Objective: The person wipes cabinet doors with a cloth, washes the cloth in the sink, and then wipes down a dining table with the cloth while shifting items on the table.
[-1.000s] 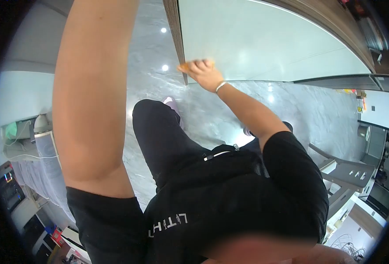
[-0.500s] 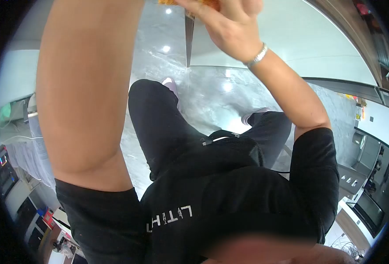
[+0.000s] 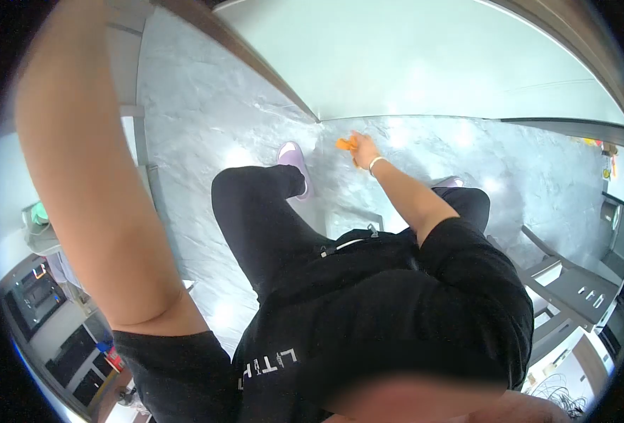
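Observation:
My right hand (image 3: pixel 365 151) is closed on a small orange cloth (image 3: pixel 346 144), part of which sticks out past the fingers. It hangs low over the grey marbled floor (image 3: pixel 206 99), below the bottom corner of a large pale panel (image 3: pixel 425 63) and apart from it. A light band circles the wrist. My left arm (image 3: pixel 100 190) stretches up along the left side, and its hand lies beyond the top edge of the picture.
A brown edge (image 3: pixel 248 56) borders the pale panel. My lilac shoes (image 3: pixel 294 156) rest on the floor. At the right is a grey chair (image 3: pixel 573 282). A dark-fronted appliance (image 3: pixel 35 292) appears at the far left, near a green item (image 3: pixel 39 213).
My right hand rose to the top edge with the orange cloth, then came down below the panel's corner. My left arm leans further left. The view has shifted.

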`<state>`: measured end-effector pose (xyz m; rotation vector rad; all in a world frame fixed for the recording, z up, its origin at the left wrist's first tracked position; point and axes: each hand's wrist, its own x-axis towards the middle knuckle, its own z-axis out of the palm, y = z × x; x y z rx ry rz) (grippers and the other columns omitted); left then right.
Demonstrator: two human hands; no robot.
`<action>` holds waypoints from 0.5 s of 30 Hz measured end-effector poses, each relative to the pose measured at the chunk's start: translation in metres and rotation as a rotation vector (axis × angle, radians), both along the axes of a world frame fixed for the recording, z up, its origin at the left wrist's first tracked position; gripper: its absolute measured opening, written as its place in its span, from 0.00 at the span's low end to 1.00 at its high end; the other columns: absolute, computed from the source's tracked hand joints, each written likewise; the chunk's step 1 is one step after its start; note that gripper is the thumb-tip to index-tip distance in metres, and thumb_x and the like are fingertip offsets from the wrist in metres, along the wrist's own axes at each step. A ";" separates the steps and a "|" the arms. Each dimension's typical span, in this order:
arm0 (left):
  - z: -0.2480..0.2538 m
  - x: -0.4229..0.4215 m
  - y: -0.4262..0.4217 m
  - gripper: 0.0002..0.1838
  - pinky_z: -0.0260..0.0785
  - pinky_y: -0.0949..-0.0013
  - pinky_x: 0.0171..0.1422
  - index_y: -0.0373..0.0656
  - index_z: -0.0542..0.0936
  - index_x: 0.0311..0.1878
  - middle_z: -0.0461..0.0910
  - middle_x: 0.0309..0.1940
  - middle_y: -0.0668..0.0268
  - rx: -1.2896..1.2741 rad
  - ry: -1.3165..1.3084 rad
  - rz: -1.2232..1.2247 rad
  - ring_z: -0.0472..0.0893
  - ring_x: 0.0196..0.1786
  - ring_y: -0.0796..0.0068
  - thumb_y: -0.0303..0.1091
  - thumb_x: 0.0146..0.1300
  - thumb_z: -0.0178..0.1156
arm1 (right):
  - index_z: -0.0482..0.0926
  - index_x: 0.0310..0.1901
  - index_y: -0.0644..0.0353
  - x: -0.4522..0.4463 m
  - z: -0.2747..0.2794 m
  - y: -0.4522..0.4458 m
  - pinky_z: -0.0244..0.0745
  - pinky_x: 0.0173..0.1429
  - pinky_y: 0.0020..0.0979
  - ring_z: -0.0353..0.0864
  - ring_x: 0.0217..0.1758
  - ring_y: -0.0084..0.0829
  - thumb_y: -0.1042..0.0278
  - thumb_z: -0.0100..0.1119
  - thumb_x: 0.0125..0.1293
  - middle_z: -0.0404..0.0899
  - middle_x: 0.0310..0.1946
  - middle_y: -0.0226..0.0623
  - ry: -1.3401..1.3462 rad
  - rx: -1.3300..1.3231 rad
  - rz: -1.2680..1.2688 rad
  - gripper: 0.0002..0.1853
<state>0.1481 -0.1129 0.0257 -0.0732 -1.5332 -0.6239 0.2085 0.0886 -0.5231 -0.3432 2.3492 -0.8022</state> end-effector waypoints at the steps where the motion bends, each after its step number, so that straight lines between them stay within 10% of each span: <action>1: -0.001 -0.002 0.002 0.36 0.70 0.62 0.63 0.24 0.60 0.67 0.63 0.60 0.37 0.004 -0.014 0.019 0.70 0.62 0.55 0.48 0.71 0.53 | 0.70 0.61 0.62 0.006 0.025 -0.003 0.73 0.61 0.47 0.76 0.59 0.47 0.80 0.49 0.65 0.76 0.55 0.42 -0.272 -0.116 -0.351 0.21; 5: -0.004 -0.005 0.007 0.38 0.70 0.61 0.65 0.24 0.58 0.68 0.61 0.62 0.34 0.010 -0.076 0.121 0.70 0.64 0.52 0.50 0.71 0.52 | 0.66 0.64 0.59 -0.005 -0.068 0.006 0.77 0.56 0.55 0.79 0.57 0.48 0.79 0.43 0.69 0.75 0.57 0.46 -0.869 -0.719 -1.024 0.22; 15: 0.001 0.001 0.003 0.40 0.65 0.60 0.68 0.26 0.53 0.69 0.57 0.66 0.36 -0.061 -0.190 0.060 0.64 0.67 0.53 0.48 0.68 0.58 | 0.70 0.57 0.59 -0.066 -0.057 -0.109 0.83 0.49 0.49 0.84 0.50 0.46 0.67 0.34 0.76 0.80 0.51 0.46 -0.984 -0.939 -1.283 0.16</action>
